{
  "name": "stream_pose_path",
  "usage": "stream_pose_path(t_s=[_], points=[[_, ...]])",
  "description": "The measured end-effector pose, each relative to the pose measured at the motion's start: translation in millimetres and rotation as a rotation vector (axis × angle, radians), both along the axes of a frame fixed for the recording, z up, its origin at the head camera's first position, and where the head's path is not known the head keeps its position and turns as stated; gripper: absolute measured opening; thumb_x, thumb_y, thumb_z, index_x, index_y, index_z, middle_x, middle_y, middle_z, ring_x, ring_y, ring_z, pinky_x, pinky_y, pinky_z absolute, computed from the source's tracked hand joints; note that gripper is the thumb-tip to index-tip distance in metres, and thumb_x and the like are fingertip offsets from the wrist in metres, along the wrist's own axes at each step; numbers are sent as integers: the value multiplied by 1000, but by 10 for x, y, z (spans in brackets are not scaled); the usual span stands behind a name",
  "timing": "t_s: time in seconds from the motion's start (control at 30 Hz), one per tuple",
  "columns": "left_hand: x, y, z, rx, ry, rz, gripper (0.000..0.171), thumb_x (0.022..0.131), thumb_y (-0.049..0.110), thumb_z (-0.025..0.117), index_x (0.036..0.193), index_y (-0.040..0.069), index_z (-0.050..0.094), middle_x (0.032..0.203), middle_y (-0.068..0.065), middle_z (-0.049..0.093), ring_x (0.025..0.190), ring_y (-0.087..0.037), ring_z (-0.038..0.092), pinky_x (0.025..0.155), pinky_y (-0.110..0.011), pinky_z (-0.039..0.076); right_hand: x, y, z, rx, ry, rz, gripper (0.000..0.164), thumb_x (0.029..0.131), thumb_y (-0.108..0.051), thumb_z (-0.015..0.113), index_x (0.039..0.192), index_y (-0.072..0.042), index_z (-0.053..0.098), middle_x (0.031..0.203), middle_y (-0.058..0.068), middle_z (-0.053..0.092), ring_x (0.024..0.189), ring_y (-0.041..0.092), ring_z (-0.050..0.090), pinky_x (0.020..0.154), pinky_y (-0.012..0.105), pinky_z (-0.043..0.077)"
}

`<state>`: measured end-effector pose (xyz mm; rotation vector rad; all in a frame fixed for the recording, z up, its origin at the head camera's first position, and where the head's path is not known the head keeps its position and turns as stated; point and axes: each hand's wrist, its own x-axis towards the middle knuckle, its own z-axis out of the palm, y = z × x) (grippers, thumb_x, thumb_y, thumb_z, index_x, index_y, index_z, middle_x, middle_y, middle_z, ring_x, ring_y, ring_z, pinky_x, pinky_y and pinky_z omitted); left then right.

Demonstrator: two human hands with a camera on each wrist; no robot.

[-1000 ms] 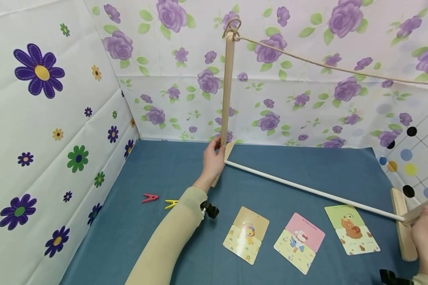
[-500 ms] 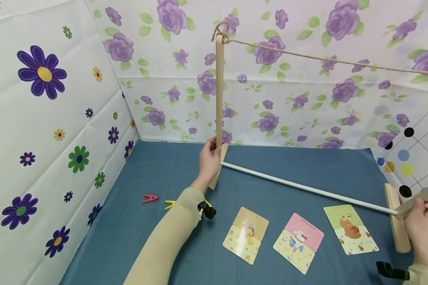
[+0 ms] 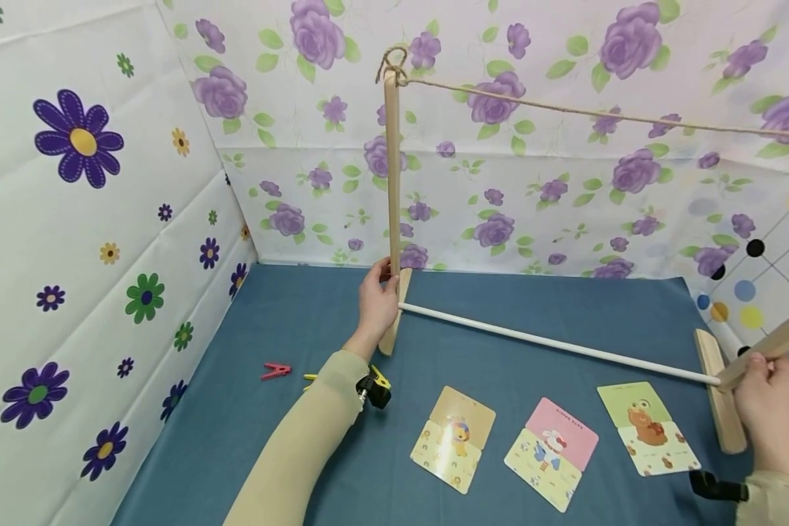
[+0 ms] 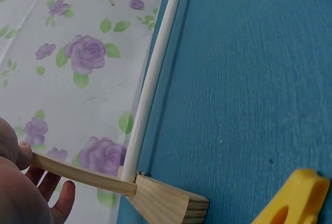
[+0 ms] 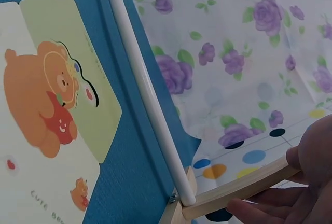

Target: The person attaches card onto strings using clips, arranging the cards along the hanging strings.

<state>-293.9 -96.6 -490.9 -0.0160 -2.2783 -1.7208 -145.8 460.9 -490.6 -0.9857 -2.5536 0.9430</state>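
Observation:
A wooden stand has two upright posts joined low down by a white rod (image 3: 552, 340). My left hand (image 3: 376, 305) grips the left post (image 3: 392, 175) just above its wooden foot (image 3: 391, 332). The right post (image 3: 779, 340) is held by my right hand (image 3: 776, 413), close above the right foot (image 3: 719, 394); its top lies outside the head view. Twine (image 3: 565, 110) is tied in a bow at the left post's top and runs off to the right. Both wrist views show thumb and fingers around the posts (image 4: 83, 175) (image 5: 244, 190).
Three cards lie in front of the stand: tan (image 3: 454, 438), pink (image 3: 552, 453) and green (image 3: 649, 429). A red clothespin (image 3: 276, 371) lies at left; yellow clothespins (image 3: 380, 376) are partly hidden by the left sleeve. Flowered sheets (image 3: 302, 146) wall the blue cloth (image 3: 289, 314).
The stand has shifted left across the blue cloth with both hands holding it. Its right end has also moved slightly toward the back. The cards and clothespins stay where they were.

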Motion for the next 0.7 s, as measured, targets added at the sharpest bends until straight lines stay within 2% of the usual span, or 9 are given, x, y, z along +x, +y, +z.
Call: stream_pose_path(t_s=[0.17,0.33,0.43,0.63,0.7], points=[[1,-79,-4,4,9,1,40,110,5,59,150,7,59,132,-17,65,124,-33,61,100,-48,55,-88,-58,41,-25,-21,38,65,117,-34,15,161,13,26,155,46,36,131,64,45,89,73,45],[10,-166,-11,1,15,14,40,110,4,59,150,6,59,132,-18,65,125,-33,61,101,-48,55,-189,-88,51,-6,-15,69,65,117,-35,18,159,14,29,154,45,38,134,64,44,95,73,44],[19,-208,-3,-11,14,32,40,110,4,58,150,6,59,133,-18,65,125,-33,61,100,-49,55,-249,-89,45,5,-6,90,66,116,-36,18,155,15,33,151,46,41,132,64,46,93,72,45],[24,-295,-9,-28,7,66,40,110,4,59,150,7,58,134,-18,65,126,-33,60,100,-49,54,-346,-137,62,-21,-14,127,68,117,-38,18,158,13,30,152,44,41,133,63,48,91,70,48],[27,-330,-19,-32,1,74,41,110,5,58,151,7,58,135,-18,64,126,-33,60,101,-50,54,-367,-140,70,-17,-15,162,68,116,-38,17,159,13,30,152,45,42,131,64,49,89,69,48]])
